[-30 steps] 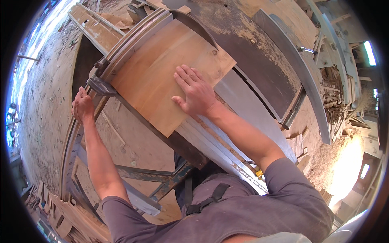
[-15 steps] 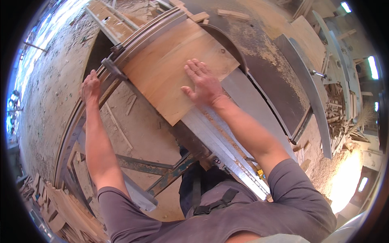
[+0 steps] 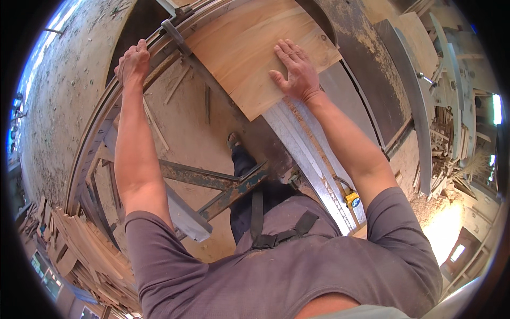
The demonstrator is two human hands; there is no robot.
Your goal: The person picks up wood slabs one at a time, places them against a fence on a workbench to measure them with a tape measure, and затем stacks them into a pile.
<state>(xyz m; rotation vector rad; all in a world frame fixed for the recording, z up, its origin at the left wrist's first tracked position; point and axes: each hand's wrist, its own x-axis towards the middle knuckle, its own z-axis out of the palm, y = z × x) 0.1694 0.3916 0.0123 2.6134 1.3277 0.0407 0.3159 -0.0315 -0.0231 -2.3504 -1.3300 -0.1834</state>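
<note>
A light wooden board [image 3: 241,66] lies flat on the saw's metal table, its far edge along a long metal fence [image 3: 87,146]. My right hand [image 3: 298,73] rests palm down on the board near its right side, fingers stretched forward and thumb out to the left. My left hand [image 3: 133,64] is closed around the fence, left of a grey metal stop [image 3: 175,37] that sits across it by the board's left corner. The fingers' undersides are hidden there. Both arms reach forward.
A ribbed metal sliding table [image 3: 295,141] runs toward me, with a yellow tape measure [image 3: 351,200] on it. The fixed saw table [image 3: 366,69] carries sawdust. Below is a rusty frame bar [image 3: 196,175] near my sandalled foot [image 3: 232,139]. Wood strips [image 3: 85,244] are piled lower left.
Both hands and the board sit higher and farther right in the picture, and my arms reach farther forward. The view has shifted too. My foot now shows below the fence. Neither hand has let go.
</note>
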